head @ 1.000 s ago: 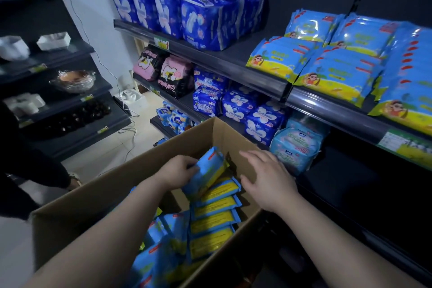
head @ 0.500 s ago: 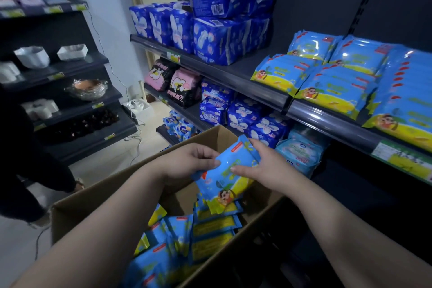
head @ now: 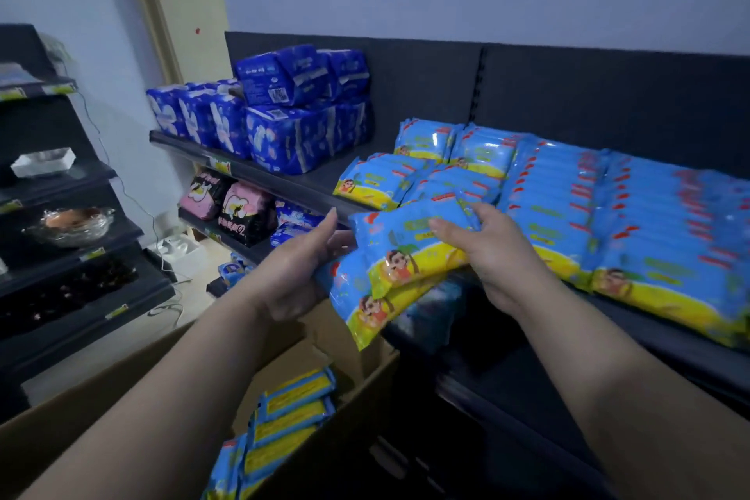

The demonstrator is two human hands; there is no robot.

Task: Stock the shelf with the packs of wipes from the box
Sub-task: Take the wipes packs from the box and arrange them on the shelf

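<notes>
Item: one person's two arms. Left forearm (head: 170, 378) and right forearm (head: 608, 373), both bare from the lower frame edge to the wrist. Left grip (head: 294, 272) and right grip (head: 493, 260), both bare; nails and finer marks too dim to tell.

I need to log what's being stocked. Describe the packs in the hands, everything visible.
The packs are two flat, glossy plastic pouches, stacked and tilted: light blue above a yellow band, with a cartoon figure, a palm tree and red corner marks. The left hand holds their left end; the right hand grips the right end from above. They hang over the box, before the shelf edge.
</notes>
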